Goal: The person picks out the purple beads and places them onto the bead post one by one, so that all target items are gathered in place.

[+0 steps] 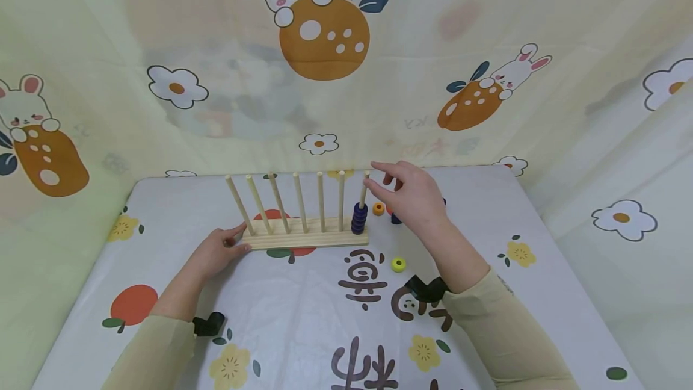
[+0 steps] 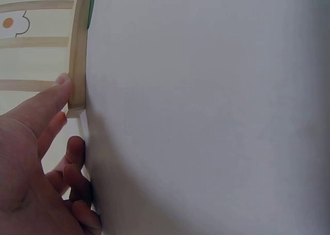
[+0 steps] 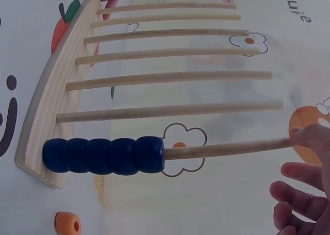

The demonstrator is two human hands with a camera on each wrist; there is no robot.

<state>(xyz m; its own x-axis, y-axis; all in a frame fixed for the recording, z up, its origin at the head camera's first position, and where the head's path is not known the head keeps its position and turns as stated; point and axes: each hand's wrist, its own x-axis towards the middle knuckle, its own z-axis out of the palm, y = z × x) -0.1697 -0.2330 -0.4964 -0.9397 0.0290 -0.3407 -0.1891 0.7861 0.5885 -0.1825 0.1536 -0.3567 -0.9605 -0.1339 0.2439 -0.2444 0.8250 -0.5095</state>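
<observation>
A pale wooden rack, a long flat base with seven round upright pegs in a row, stands on the table, which is covered with white cloth printed with fruit and flowers. The left hand pinches the left end of the base, its thumb on the near side. The right hand is beside the top of the rightmost peg, its thumb and index finger spread apart and nothing held; whether the thumb touches the peg tip cannot be told. The two hands are well apart.

Five glossy dark blue round beads are stacked on the rightmost peg, down at the base; the other six pegs are bare. On the table to the right of the rack lie an orange bead and, partly hidden behind the right hand, a dark blue piece. A lime-yellow bead lies nearer the person.
</observation>
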